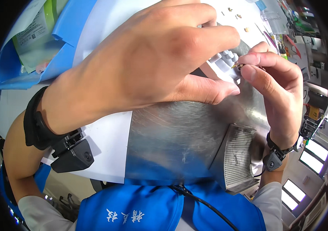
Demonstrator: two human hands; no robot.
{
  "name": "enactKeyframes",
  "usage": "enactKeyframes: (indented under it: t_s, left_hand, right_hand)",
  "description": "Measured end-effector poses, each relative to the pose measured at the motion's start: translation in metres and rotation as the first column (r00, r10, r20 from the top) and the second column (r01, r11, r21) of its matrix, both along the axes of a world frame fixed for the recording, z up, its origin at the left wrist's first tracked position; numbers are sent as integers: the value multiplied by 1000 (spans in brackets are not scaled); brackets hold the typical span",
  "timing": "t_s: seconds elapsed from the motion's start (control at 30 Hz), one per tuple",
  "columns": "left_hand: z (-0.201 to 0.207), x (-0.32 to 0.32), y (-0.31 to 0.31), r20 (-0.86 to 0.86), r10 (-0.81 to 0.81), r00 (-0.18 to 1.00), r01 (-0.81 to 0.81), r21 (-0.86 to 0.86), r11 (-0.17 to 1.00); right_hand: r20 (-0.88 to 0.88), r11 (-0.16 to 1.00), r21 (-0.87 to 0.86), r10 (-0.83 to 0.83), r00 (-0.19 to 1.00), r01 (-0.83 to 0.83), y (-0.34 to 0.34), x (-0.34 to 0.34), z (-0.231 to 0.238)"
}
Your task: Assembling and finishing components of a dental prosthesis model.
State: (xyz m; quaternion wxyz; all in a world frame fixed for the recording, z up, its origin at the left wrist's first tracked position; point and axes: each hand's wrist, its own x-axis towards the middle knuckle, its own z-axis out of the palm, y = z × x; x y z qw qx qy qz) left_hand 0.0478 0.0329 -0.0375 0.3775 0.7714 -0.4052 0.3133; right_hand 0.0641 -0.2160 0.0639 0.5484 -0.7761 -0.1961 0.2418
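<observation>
My left hand point(152, 57) is closed around a light grey dental model point(222, 64) with rounded, tooth-like bumps. The hand's back hides much of the model, and the thumb presses along its near side. At the model's right edge, my right hand point(279, 84) pinches a tiny gold-and-dark metal piece point(239, 67) between thumb and forefinger. This piece seems to touch the model or sit very close to it; its exact shape is too small to make out. Both hands are above a scratched metal plate point(171, 134).
Several small gold bits point(246, 29) lie on white paper beyond my hands. A perforated metal grille point(239, 158) stands at the plate's near right. At the far left, a blue tray point(21, 81) holds a plastic bag point(36, 38). Tools and clutter line the right side.
</observation>
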Motion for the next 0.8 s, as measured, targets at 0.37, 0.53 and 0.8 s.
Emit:
enactKeyframes:
  t_s: [0.37, 0.53, 0.8]
  left_hand:
    - [16, -2, -1, 81, 1, 997, -2, 8, 1000]
    - [17, -5, -6, 132, 4, 991, 4, -58, 998]
    - [19, -4, -5, 82, -4, 997, 7, -38, 999]
  right_hand:
    - [-269, 989, 99, -76, 960, 106, -5, 4, -2]
    - [-83, 999, 52, -5, 997, 9, -3, 1, -1]
    - [59, 992, -72, 111, 992, -107, -8, 13, 6]
